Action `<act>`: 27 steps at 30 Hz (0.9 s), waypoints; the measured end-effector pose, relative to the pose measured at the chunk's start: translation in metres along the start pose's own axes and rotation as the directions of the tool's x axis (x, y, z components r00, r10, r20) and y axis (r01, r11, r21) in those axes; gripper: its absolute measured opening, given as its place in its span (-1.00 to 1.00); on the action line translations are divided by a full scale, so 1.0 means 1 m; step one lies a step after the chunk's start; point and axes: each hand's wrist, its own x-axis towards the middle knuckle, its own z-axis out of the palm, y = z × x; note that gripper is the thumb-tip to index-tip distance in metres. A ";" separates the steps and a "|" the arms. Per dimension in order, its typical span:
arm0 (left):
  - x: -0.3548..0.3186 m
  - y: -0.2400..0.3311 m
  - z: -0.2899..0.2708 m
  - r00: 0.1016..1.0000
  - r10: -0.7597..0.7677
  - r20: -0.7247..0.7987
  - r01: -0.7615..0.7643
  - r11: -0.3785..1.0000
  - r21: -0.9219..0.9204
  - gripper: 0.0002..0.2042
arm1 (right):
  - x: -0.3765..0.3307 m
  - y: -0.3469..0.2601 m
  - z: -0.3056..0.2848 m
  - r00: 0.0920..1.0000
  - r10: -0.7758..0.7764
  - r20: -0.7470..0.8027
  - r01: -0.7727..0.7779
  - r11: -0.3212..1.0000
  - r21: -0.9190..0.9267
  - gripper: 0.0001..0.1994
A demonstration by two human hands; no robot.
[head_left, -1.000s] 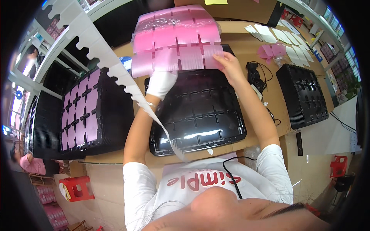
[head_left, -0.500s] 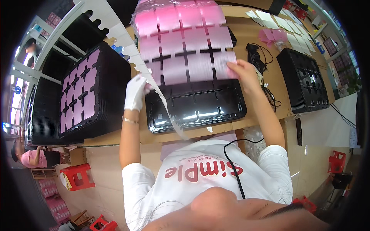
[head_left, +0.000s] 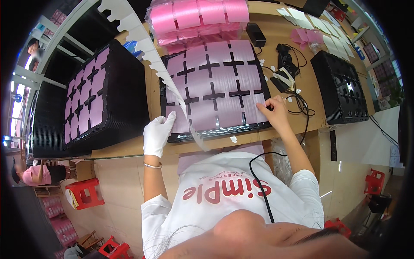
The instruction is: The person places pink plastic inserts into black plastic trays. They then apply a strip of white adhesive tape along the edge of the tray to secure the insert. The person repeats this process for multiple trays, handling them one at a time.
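A pale pink sheet [head_left: 202,80] with cross-shaped cutouts lies over a black plastic tray [head_left: 224,131], covering most of it. My left hand [head_left: 157,134], in a white glove, pinches the sheet's near left corner. At the near right corner my bare right hand [head_left: 276,112] holds the sheet's edge between thumb and fingers. A white toothed strip [head_left: 151,56] runs from the upper left down across the sheet's left part and ends near the tray's front edge.
Behind the tray sits a plastic-wrapped stack of brighter pink sheets [head_left: 198,15]. Tall stacks of black trays [head_left: 125,90] stand at left, one topped with pink. Another black tray stack [head_left: 340,88] is at right, with cables [head_left: 302,103] and a black box [head_left: 256,35] nearer.
Both hands have come down toward the tray's front corners, bringing the pink sheet with them. The sheet, raised and blurred before, now lies over the tray, away from the wrapped stack.
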 end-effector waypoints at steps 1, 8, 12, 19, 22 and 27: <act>0.000 0.000 0.000 1.000 0.000 -0.002 0.000 1.000 -0.008 -0.48 | 0.002 -0.001 0.000 1.000 0.004 0.006 -0.004 0.999 0.033 -0.69; 0.002 0.005 0.002 1.000 -0.012 -0.012 0.012 1.000 -0.016 -0.48 | 0.009 0.005 -0.004 0.997 0.054 0.054 -0.058 0.996 0.066 -0.72; 0.003 0.004 0.002 1.000 -0.004 -0.002 0.004 0.998 0.062 -0.48 | 0.012 0.002 -0.008 0.994 0.088 0.062 -0.094 0.991 0.097 -0.72; 0.001 0.004 0.004 1.000 0.019 -0.024 -0.016 0.994 0.108 -0.50 | 0.010 0.000 -0.007 0.995 0.060 0.076 -0.065 0.996 0.068 -0.72; 0.000 0.008 0.004 0.999 0.011 -0.030 -0.006 0.984 0.178 -0.53 | 0.009 0.002 -0.008 0.996 0.039 0.086 -0.042 0.999 0.027 -0.73; 0.000 0.006 0.005 0.903 0.308 -0.299 -0.199 0.918 0.344 -0.55 | 0.018 -0.006 -0.011 0.991 -0.102 -0.089 0.098 0.994 -0.057 -0.76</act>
